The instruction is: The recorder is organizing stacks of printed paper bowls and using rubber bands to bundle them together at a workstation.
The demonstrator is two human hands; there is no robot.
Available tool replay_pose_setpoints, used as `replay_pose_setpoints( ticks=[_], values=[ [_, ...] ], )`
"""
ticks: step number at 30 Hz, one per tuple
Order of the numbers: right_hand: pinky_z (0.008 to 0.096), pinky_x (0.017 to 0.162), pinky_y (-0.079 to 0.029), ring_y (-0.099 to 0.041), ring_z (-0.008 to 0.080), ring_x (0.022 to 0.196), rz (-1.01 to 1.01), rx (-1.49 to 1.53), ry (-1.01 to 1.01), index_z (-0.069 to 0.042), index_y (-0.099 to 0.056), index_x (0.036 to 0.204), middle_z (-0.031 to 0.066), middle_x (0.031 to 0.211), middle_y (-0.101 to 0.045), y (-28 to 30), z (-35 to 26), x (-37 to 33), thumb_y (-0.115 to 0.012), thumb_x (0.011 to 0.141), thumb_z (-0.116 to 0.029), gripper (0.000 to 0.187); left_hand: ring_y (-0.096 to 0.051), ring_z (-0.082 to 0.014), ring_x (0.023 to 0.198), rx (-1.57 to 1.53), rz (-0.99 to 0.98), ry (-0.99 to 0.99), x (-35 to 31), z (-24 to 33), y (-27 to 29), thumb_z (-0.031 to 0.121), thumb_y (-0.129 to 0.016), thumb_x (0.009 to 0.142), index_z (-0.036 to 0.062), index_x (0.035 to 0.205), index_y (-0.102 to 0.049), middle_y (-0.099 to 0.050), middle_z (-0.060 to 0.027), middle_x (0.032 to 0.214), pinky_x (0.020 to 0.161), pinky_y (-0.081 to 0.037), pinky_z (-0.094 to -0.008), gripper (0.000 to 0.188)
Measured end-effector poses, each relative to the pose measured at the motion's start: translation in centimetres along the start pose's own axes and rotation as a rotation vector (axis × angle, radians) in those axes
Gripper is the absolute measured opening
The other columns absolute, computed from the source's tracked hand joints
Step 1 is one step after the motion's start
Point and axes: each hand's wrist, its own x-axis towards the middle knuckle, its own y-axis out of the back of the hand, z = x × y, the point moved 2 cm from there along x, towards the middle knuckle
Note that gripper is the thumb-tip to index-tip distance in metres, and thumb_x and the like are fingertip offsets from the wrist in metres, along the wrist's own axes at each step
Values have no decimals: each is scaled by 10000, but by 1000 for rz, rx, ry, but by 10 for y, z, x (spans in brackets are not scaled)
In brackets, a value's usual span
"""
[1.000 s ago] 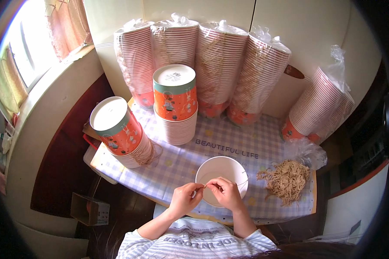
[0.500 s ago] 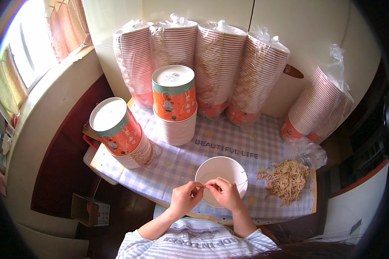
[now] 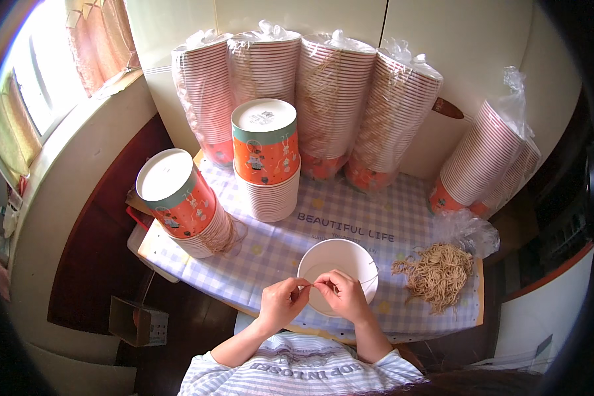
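A white paper bucket [image 3: 340, 254] stands upright at the near edge of the table, its open mouth facing up. Over its near rim, my left hand [image 3: 284, 302] and my right hand [image 3: 342, 294] meet, thumbs and forefingers pinched. A thin tan cord seems to run between the fingertips, mostly hidden by them. On the bucket's right inner wall shows a short dark strand [image 3: 371, 263]. To the right lies a tangled heap of tan cords [image 3: 440, 274].
Upside-down stacks of orange and green buckets stand at left [image 3: 178, 191] and centre [image 3: 266, 158], cords hanging on the left one. Several bagged bucket stacks [image 3: 333, 99] line the back; more [image 3: 478, 158] lean at right. A clear plastic bag [image 3: 472, 234] touches the heap. Checked cloth [image 3: 277, 257] covers the table.
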Motion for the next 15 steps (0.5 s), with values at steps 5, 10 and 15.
replay_pose_setpoints(
  ticks=[5, 10, 15],
  values=[
    [242, 511, -412, -531, 136, 588, -11, -8, 18, -20, -587, 800, 57, 722, -575, 0, 1, -1, -613, 778, -56, 49, -451, -69, 448, -1, 9, -13, -1, -1, 0, -2, -631, 727, 29, 851, -605, -518, -38, 546, 431, -368, -214, 130],
    [249, 518, -418, -542, 150, 601, -31, -21, 8, -22, -579, 798, 60, 728, -570, 1, -2, -1, -609, 779, -57, 49, -454, -65, 455, -7, 13, 14, -2, -3, 1, -12, -616, 748, 24, 858, -604, -525, -37, 553, 437, -371, -210, 116],
    [259, 522, -423, -549, 169, 612, -25, -13, 19, -21, -571, 792, 65, 728, -566, 1, -2, -1, -606, 779, -52, 49, -450, -60, 453, -22, 17, 15, 0, -1, 1, -10, -614, 757, 19, 858, -596, -518, -34, 542, 435, -366, -208, 106]
  ],
)
